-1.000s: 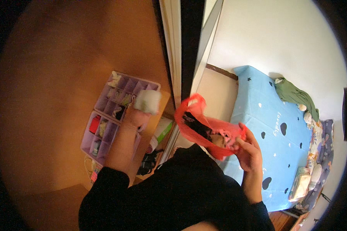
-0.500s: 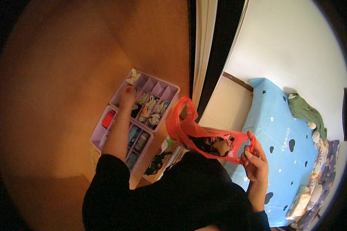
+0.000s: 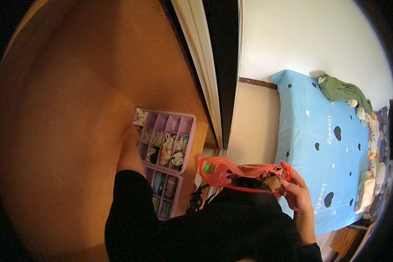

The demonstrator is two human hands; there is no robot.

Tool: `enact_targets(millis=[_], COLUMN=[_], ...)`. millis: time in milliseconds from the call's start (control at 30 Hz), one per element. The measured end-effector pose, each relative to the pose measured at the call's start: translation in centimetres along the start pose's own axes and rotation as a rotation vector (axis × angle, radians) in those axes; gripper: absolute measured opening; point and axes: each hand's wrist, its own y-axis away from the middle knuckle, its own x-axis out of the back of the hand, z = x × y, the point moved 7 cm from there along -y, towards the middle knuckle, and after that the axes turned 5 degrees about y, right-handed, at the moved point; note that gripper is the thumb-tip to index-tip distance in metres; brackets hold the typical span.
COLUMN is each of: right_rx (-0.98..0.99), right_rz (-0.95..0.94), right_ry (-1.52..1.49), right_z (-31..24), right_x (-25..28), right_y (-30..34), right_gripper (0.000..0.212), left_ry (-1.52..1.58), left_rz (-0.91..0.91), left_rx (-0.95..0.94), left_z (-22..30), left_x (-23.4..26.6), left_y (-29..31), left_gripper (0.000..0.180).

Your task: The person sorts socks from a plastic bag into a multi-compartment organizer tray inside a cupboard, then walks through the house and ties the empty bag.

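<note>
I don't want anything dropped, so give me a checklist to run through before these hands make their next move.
1. Right hand gripping the red bag: ok, fingers closed at its right end.
2. Everything inside the bag identifiable: cannot tell; dark and pinkish items show, bunched together.
3. Left hand secure: cannot tell; its fingers are blurred beside the upper purple organizer.
4. Lower purple organizer fully in view: not ok; the black left sleeve covers part.

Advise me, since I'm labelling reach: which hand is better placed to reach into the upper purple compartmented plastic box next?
Left, likely: the left hand is at the left edge of the upper purple compartmented plastic box, while the right hand grips the translucent red plastic bag, off to the right.
</note>
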Motion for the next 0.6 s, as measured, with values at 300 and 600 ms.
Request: enact_targets(millis=[300, 600], right_rx=[0.074, 0.116], right_rz=[0.118, 0.002], right_ry=[-0.098, -0.082], right_z=[0.9, -2.1], right_x=[2.2, -0.1], right_y=[0.0, -2.3], right_gripper=[0.054, 0.057], left_ry=[1.526, 2.076], left_rz=[-0.236, -0.779], left_rx=[-0.438, -0.535], left_z=[3.3, 18.2], left_x=[2.7, 4.7], left_y=[12.3, 31.7], left_gripper=[0.028, 0.030])
